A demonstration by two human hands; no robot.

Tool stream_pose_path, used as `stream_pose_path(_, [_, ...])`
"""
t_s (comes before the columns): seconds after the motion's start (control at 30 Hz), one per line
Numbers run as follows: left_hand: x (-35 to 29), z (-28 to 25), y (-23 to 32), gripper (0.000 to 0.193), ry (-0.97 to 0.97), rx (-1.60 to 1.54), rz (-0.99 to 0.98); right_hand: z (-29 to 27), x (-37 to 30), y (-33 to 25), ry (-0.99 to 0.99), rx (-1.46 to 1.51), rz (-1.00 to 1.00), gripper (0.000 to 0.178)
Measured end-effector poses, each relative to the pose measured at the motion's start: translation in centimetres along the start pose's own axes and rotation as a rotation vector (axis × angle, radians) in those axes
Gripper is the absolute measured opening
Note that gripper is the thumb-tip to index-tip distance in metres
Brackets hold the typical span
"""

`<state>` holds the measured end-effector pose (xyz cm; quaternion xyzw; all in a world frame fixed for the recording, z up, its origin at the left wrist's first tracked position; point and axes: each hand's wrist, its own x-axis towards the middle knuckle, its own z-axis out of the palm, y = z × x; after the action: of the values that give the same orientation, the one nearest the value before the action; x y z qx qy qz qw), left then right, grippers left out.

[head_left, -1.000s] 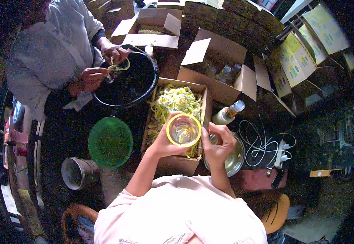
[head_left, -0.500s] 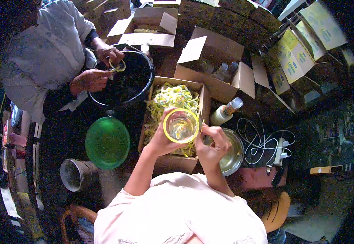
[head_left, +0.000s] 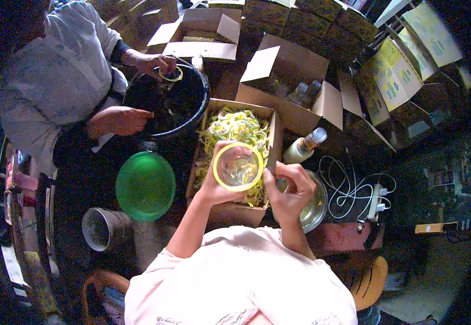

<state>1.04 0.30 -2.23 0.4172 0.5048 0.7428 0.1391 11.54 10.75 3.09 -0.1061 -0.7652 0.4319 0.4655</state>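
My left hand (head_left: 215,187) is wrapped round a clear cup-shaped vessel (head_left: 240,169) with a bright yellow rim. Its mouth faces up at me, and pale yellowish bits show inside or through it. Just right of that rim, my right hand (head_left: 292,192) is closed in a pinch of thumb and forefinger; anything between the fingertips is too small to make out. Below both hands lies a cardboard box (head_left: 254,215) heaped with yellow-green and white strips (head_left: 235,125). Partly behind my right hand is a round clear container (head_left: 318,208).
A capped bottle (head_left: 306,146) stands right of the strips, near a white cable and power strip (head_left: 377,203). Left are a green basin (head_left: 145,186), a grey bucket (head_left: 105,230) and a black tub (head_left: 205,103), over which another person's hand (head_left: 162,64) holds a yellow ring. An open carton (head_left: 279,108) contains bottles.
My right hand has shifted slightly right, away from the vessel's rim. The other person's hands have moved apart, one carrying the yellow ring up and right. The whole view has shifted slightly.
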Motion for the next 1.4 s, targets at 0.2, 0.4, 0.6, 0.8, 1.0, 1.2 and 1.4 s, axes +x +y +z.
stream_pose_path(0.2, [0.0,0.1,-0.1,0.072,-0.016,-0.024,0.019,-0.1,0.1,-1.0,0.009,-0.067,-0.043,0.017])
stream_pose_path(0.4, [0.4,0.6,0.2,0.076,-0.002,-0.051,0.080,-0.2,-0.1,-1.4,0.030,-0.144,-0.081,0.019])
stream_pose_path(0.6, [0.4,0.6,0.8,0.085,-0.009,0.203,0.084,0.0,0.0,-1.5,0.024,-0.134,-0.085,0.018])
stream_pose_path(0.8, [0.3,0.3,0.8,0.084,-0.055,0.267,0.049,0.0,0.2,-1.5,0.035,-0.180,-0.140,0.020])
stream_pose_path(1.0, [-0.1,-0.3,0.2,0.087,-0.062,0.310,0.084,0.0,0.2,-1.8,0.018,-0.207,-0.120,0.024])
stream_pose_path(1.2, [-0.4,-0.4,1.1,0.088,-0.176,0.349,0.036,-0.4,0.7,-0.8,-0.016,-0.149,-0.108,0.022])
stream_pose_path(1.4, [-0.5,-0.2,0.4,0.088,-0.123,0.192,-0.016,-0.8,0.4,-0.3,0.009,-0.067,-0.028,0.019])
